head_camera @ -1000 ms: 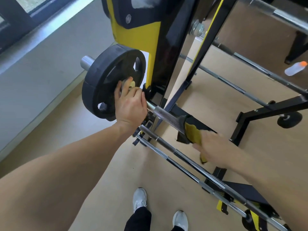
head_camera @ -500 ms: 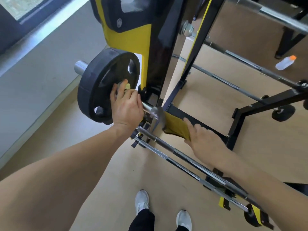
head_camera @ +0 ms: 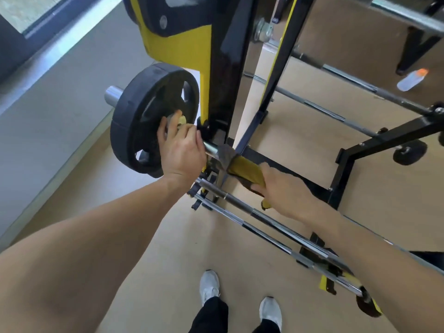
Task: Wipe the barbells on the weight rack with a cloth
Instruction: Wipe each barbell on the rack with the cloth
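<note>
A barbell lies across the black and yellow rack, with a black weight plate on its left sleeve. My left hand grips the bar right beside the plate, fingers curled over the collar. A yellow and grey cloth is wrapped round the bar just right of the rack upright. My right hand grips that cloth round the bar. The bar under the cloth and under both hands is hidden.
Two more chrome bars lie lower on the rack in front of me. Further bars and a black frame with a wheel stand to the right. A plastic bottle lies on the wooden floor. My white shoes are below.
My right hand slid the cloth left along the bar towards the rack upright, then a little back to the right. My left hand kept its grip beside the plate.
</note>
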The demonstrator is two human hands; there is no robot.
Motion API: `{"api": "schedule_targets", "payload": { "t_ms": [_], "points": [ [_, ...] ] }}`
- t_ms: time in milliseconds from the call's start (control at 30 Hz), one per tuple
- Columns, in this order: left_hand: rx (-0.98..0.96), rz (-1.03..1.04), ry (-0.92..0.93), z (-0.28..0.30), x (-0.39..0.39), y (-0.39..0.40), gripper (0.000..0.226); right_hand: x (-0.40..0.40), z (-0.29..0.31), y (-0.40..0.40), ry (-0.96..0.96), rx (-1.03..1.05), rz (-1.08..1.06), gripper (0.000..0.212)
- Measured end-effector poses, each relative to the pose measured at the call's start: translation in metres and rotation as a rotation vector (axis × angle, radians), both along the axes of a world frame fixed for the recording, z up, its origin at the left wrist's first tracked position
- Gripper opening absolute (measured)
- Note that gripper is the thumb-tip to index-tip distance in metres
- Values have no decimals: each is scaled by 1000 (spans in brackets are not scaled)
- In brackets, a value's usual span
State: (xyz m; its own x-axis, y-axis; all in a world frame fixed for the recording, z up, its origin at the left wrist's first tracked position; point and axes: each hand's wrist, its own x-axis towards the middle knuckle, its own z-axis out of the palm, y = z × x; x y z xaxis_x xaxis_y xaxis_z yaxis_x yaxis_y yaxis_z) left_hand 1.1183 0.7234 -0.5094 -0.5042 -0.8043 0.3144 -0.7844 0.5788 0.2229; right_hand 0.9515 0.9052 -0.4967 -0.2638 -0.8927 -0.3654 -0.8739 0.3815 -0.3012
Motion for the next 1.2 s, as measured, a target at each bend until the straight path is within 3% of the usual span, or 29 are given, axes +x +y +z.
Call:
{"api": "schedule_targets", "payload": {
  "t_ms": [100,167,267,400,600,700,767,867,1000,1100,1200],
  "points": [
    [0,-5,-12,-2,1,-1,39,-23,5,38,182,186,20,43],
    [9,7,-18,-3,0,0,40,-20,11,25,82,228,4,43],
    [24,24,-26,-4,0,-1,43,12,13,-34,-174,49,-10,37],
    [32,31,-8,-4,-2,3,47,47,3,-68,6,-259,83,40],
    [109,63,-44,13,-2,17,42,-1,-8,53,371,-101,171,43],
    [147,150,141,22,-25,73,32,-18,2,116,470,24,155,48],
    [177,-11,246,23,-54,127,26,-29,11,153,506,76,137,59],
    [321,-316,241,22,-101,198,15,-51,24,216,555,128,67,79],
    [405,-508,98,29,-159,269,10,-89,24,320,557,259,-103,76],
    [467,-479,-92,25,-195,302,18,-108,31,367,538,242,-227,62],
    [379,-398,-285,12,-208,313,28,-117,40,388,456,254,-316,75]
  ]
}}
